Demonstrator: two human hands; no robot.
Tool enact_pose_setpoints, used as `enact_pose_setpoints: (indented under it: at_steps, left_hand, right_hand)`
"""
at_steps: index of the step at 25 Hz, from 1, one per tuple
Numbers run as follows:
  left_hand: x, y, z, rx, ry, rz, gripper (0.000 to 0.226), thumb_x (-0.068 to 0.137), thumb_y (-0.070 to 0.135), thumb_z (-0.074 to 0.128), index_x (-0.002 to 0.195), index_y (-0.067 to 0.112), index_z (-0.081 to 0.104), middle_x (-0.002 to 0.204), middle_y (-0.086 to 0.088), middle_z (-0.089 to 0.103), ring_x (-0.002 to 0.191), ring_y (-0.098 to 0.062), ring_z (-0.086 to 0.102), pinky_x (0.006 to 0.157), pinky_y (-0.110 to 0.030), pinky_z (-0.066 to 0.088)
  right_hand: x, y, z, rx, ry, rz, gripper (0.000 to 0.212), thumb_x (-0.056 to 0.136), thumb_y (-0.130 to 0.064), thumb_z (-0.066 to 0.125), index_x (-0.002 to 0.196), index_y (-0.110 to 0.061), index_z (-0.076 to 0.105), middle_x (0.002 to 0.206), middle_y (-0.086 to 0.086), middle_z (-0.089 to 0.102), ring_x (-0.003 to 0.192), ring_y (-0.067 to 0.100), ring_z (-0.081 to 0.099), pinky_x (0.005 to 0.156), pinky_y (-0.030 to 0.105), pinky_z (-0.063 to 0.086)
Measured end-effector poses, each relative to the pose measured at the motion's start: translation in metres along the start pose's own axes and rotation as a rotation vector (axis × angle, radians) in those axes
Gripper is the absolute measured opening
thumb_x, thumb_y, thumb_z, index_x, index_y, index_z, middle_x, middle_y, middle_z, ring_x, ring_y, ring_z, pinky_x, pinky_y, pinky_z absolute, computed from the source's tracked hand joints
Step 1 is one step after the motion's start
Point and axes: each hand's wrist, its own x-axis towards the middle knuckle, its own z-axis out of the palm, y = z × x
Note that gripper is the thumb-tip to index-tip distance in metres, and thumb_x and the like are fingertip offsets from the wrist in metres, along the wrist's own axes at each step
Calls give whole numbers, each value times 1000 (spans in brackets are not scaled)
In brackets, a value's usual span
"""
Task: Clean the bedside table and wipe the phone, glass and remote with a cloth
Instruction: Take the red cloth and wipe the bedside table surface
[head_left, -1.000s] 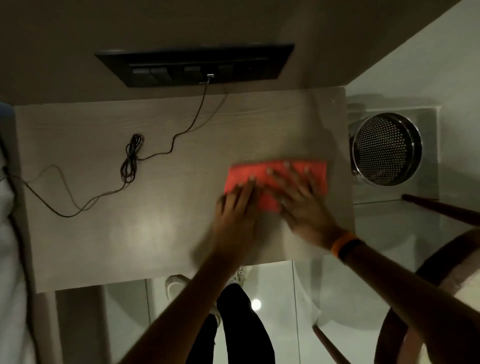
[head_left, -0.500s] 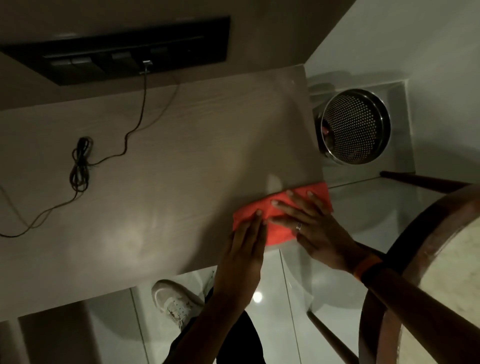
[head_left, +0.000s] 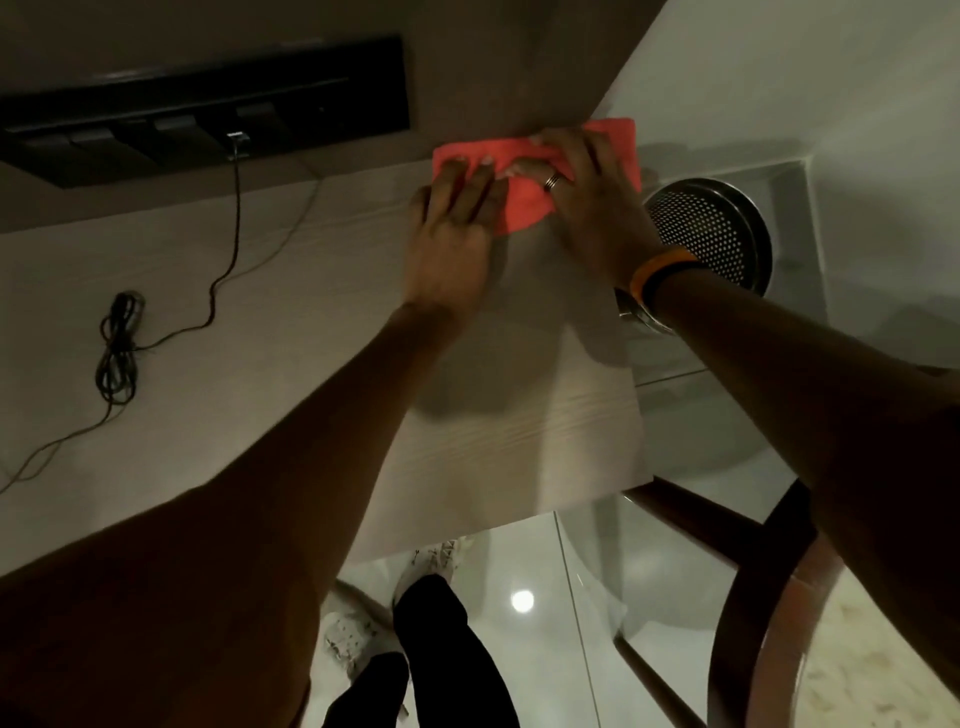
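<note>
A folded red cloth (head_left: 524, 200) lies at the far right corner of the pale wooden bedside table (head_left: 311, 312), against the wall. My left hand (head_left: 452, 228) presses flat on the cloth's left part with straight fingers. My right hand (head_left: 592, 202), with a ring and an orange wristband, presses on the cloth's right part, its fingers spread over the top. No phone, glass or remote is in view.
A black cable (head_left: 228, 218) runs from a dark wall switch panel (head_left: 197, 114) across the table to a coiled bundle (head_left: 119, 348) at the left. A perforated metal bin (head_left: 711, 234) stands on the floor right of the table. A wooden chair (head_left: 753, 571) is at lower right.
Both hands have slid the red cloth from the table's near right edge away to the far right corner by the wall.
</note>
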Motion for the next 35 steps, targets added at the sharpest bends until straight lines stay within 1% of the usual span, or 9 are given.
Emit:
enact_pose_setpoints:
  at_steps: [4, 10, 15, 18, 23, 27, 30, 33, 35]
  left_hand:
    - [-34, 12, 6, -88, -6, 37, 54, 103, 15, 36, 157, 16, 35, 168, -5, 27, 157, -32, 19, 125, -45, 16]
    - [-142, 47, 34, -115, 69, 208, 48, 92, 12, 53, 139, 11, 63, 149, -11, 56, 137, -36, 54, 106, -53, 50]
    - [-202, 56, 58, -30, 92, 400, 50, 91, 9, 53, 140, 15, 62, 149, -6, 57, 136, -27, 57, 106, -43, 51]
    - [-222, 61, 61, -31, 121, 478, 44, 89, 10, 51, 127, 17, 72, 137, -4, 68, 125, -24, 66, 99, -39, 56]
    - [-247, 37, 41, -85, 129, 603, 41, 57, 6, 87, 97, 15, 82, 99, 1, 81, 93, -21, 77, 68, -26, 62]
    - [-266, -2, 19, -339, -173, 400, 41, 64, 9, 80, 105, 14, 80, 93, -8, 80, 96, -32, 72, 74, -38, 62]
    - [-276, -28, -5, -561, -527, 188, 43, 69, 29, 68, 112, 26, 78, 92, -2, 80, 88, -20, 74, 84, -39, 62]
    - [-268, -15, -34, -826, -743, 53, 30, 76, 29, 71, 104, 34, 80, 91, 2, 81, 90, -13, 76, 86, -37, 63]
    - [-256, 15, -51, -967, -775, 64, 19, 86, 24, 72, 85, 40, 82, 85, 10, 80, 83, -4, 75, 81, -28, 59]
  right_hand:
    - [-44, -17, 8, 129, -30, 64, 51, 99, -16, 49, 150, -21, 50, 165, 13, 31, 153, 38, 27, 127, 47, 22]
    - [-171, -71, 33, 352, 39, 251, 53, 87, -2, 67, 137, -18, 63, 162, 16, 39, 155, 39, 27, 120, 62, 28]
    - [-257, -106, 55, 443, 150, 399, 52, 90, -2, 49, 133, -27, 64, 159, 10, 45, 152, 40, 30, 119, 68, 28]
    - [-282, -126, 65, 389, 197, 526, 57, 85, 12, 61, 129, -24, 66, 150, 8, 56, 137, 41, 47, 107, 64, 44]
    - [-307, -168, 70, 353, 226, 521, 58, 82, 17, 64, 130, -17, 68, 135, 8, 63, 115, 38, 53, 95, 44, 58]
    - [-310, -207, 65, 537, 152, 492, 29, 94, -7, 58, 118, -13, 74, 129, 8, 67, 106, 34, 56, 92, 28, 45]
    - [-307, -216, 41, 859, -128, 516, 35, 95, -18, 49, 119, -21, 74, 122, 4, 73, 107, 26, 61, 98, 36, 49]
    - [-321, -197, -2, 1125, -294, 608, 28, 95, -10, 61, 108, -31, 74, 98, 3, 76, 95, 22, 71, 92, 38, 56]
    - [-344, -170, -34, 1345, -311, 669, 44, 90, 6, 58, 89, -34, 75, 90, 14, 75, 79, 26, 68, 82, 42, 55]
